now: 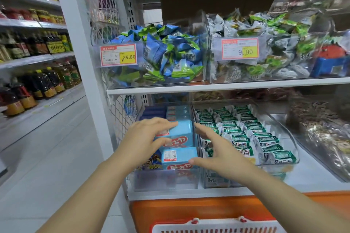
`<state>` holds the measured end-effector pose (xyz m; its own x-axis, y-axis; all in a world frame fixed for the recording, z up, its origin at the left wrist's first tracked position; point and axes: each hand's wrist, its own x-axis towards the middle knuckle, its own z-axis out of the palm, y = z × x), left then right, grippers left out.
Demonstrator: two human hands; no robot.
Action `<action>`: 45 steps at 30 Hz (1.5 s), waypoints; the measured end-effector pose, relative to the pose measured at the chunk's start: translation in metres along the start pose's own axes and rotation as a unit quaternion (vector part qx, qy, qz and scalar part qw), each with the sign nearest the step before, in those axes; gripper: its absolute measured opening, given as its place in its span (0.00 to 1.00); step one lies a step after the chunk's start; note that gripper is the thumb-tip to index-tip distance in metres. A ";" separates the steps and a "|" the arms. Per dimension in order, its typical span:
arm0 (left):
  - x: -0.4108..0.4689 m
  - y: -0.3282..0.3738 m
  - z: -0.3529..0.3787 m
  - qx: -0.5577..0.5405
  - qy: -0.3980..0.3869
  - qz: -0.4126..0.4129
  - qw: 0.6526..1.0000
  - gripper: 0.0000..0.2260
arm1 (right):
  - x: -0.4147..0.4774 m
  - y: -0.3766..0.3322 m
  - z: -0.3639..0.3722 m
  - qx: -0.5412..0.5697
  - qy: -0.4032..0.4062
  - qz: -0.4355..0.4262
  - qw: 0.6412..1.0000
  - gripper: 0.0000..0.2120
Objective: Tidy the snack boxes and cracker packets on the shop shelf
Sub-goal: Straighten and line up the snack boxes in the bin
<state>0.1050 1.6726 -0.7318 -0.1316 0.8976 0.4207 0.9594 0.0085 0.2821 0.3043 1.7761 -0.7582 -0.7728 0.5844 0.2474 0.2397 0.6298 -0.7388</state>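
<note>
You face a white shelf unit (227, 86). A second run of shelving to the left carries dark bottles (47, 81) along the aisle. On the upper board, blue and green packets (166, 51) are heaped in one clear tub and grey and green packets (265, 30) in the tub beside it. Each tub has a red and yellow price tag (118, 55) on its front.

Below that, two clear bins stand side by side, their walls touching. The left bin (164, 180) holds the snack boxes. Rows of pale blue boxes (176, 111) run towards the back, with dark blue ones (153, 113) to their left. The right bin (295, 151) holds the green and white cracker packets (246, 134), laid in overlapping rows.

An orange ledge (208, 208) runs under the shelf. The rim of a white and red basket (217, 226) shows at the bottom edge.

At the front of the left bin, one pale blue box, the upper box (181, 132), sits on top of another, the lower box (178, 155).

Your left hand (147, 138) is spread wide over the upper box, with its fingertips (175, 123) on the top and its thumb across the printed face. It is not wrapped around the box.

Your right hand (217, 147) is also spread, with its fingers straight. They reach along the divide between the two bins, above the front cracker packets. Its thumb touches the right corner of the lower box. It holds nothing.
</note>
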 end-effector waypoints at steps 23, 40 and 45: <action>-0.004 -0.023 0.046 -0.060 -0.070 -0.042 0.995 0.15 | 0.128 0.023 -0.001 -0.369 -0.071 -0.013 0.926 0.26; -0.018 -0.011 0.019 -0.019 0.065 -0.070 0.995 0.09 | 0.017 -0.036 -0.032 -0.116 0.174 -0.111 0.972 0.19; -0.023 0.030 -0.001 -0.101 0.099 -0.082 0.987 0.19 | -0.027 -0.050 -0.048 -0.061 0.194 -0.115 0.972 0.18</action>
<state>0.1371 1.6517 -0.7326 -0.3461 0.7872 0.5104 0.8550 0.0405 0.5171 0.3407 1.7533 -0.6979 -0.5397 0.5554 0.6327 0.1729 0.8087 -0.5623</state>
